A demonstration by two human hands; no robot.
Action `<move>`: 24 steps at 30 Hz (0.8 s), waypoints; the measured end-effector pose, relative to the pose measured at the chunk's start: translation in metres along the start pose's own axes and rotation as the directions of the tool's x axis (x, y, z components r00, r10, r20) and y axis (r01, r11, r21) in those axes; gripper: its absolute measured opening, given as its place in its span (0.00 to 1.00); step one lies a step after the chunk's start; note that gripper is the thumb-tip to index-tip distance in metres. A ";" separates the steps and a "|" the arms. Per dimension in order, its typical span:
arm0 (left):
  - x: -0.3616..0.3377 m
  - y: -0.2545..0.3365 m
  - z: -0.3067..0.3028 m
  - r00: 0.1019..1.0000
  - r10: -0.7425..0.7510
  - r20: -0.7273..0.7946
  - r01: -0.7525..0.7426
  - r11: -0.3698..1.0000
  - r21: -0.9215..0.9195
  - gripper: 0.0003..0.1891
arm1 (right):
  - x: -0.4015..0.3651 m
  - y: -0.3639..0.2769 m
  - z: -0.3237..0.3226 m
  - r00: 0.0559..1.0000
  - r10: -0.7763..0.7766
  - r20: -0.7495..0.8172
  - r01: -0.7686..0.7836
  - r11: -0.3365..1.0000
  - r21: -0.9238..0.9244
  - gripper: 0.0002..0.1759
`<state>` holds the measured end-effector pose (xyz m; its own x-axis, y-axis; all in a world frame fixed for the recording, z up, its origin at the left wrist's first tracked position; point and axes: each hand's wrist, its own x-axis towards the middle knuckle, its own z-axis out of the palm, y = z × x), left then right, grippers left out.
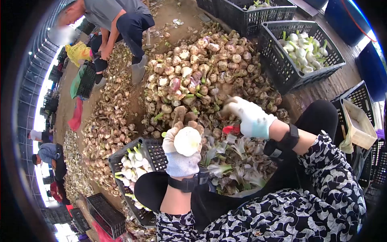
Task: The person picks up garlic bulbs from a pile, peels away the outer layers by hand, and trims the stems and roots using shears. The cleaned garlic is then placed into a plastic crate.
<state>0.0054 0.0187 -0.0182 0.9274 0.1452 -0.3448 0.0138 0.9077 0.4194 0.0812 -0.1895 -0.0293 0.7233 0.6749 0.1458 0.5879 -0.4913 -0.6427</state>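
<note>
My left hand (181, 147), in a white glove with soiled brown fingertips, holds a clean white garlic bulb (187, 141) with its fingers curled behind it. A short green stem sticks out at the bulb's left. To the right, my gloved right hand (250, 118) is over the near edge of a big heap of unpeeled garlic (193, 68), its fingers smeared by motion. Under its palm shows a red handle-like piece (231, 129) of a tool in its grip; the rest of the tool is hidden. Loose peeled skins and leaves (242, 163) lie below, between my knees.
A black crate (117, 161) with trimmed bulbs stands at my left knee. Another crate of white bulbs (288, 78) is at the upper right. At the far right stands a cream-coloured tub (360, 135). Across the heap sits another person (117, 24). More people work at far left.
</note>
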 end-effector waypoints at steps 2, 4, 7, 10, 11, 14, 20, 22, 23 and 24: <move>-0.005 0.003 -0.002 0.996 -0.061 0.066 0.047 0.981 0.191 0.18 | 0.006 -0.028 -0.008 0.991 -0.051 -0.125 0.081 0.965 0.250 0.30; -0.007 -0.007 0.009 0.998 0.059 0.028 -0.064 0.971 0.230 0.22 | 0.009 -0.045 0.005 0.945 -0.233 -0.231 0.294 0.914 0.280 0.27; -0.007 -0.007 0.007 0.998 0.016 0.053 -0.030 0.964 0.264 0.22 | 0.007 -0.060 0.012 0.971 -0.145 -0.189 0.203 0.917 0.344 0.16; -0.027 0.023 0.021 0.982 0.188 -0.009 -0.179 0.949 0.260 0.18 | 0.001 -0.076 -0.013 0.968 -0.211 -0.139 0.238 0.945 0.222 0.10; -0.036 0.046 0.002 0.970 0.238 0.050 -0.238 0.886 0.398 0.14 | -0.002 -0.078 -0.029 0.960 -0.238 -0.144 0.257 0.958 0.125 0.12; -0.114 0.106 0.014 0.726 0.661 0.190 -0.567 0.417 0.710 0.13 | -0.026 -0.081 -0.073 0.925 -0.039 -0.379 0.185 0.915 0.358 0.14; -0.213 0.177 -0.070 0.442 0.621 0.647 -0.001 -0.721 0.693 0.24 | -0.101 -0.074 -0.160 0.872 0.261 -0.415 -0.049 0.889 0.456 0.15; -0.216 0.173 -0.115 0.558 0.816 0.151 -0.372 0.083 0.924 0.20 | -0.116 -0.071 -0.176 0.845 0.233 -0.481 0.014 0.890 0.457 0.15; -0.222 0.174 -0.134 0.641 0.749 -0.169 -0.380 0.500 0.778 0.22 | -0.122 -0.063 -0.183 0.843 0.210 -0.495 0.039 0.895 0.445 0.16; -0.220 0.189 -0.186 0.629 0.724 -0.283 -0.336 0.582 0.741 0.21 | -0.127 -0.055 -0.185 0.842 0.192 -0.504 0.059 0.896 0.439 0.17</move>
<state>-0.2657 0.2310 -0.0192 0.4879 0.8597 -0.1511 -0.0265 0.1876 0.9819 0.0241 -0.3497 0.1271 0.9045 0.1961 0.3788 0.4105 -0.1590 -0.8979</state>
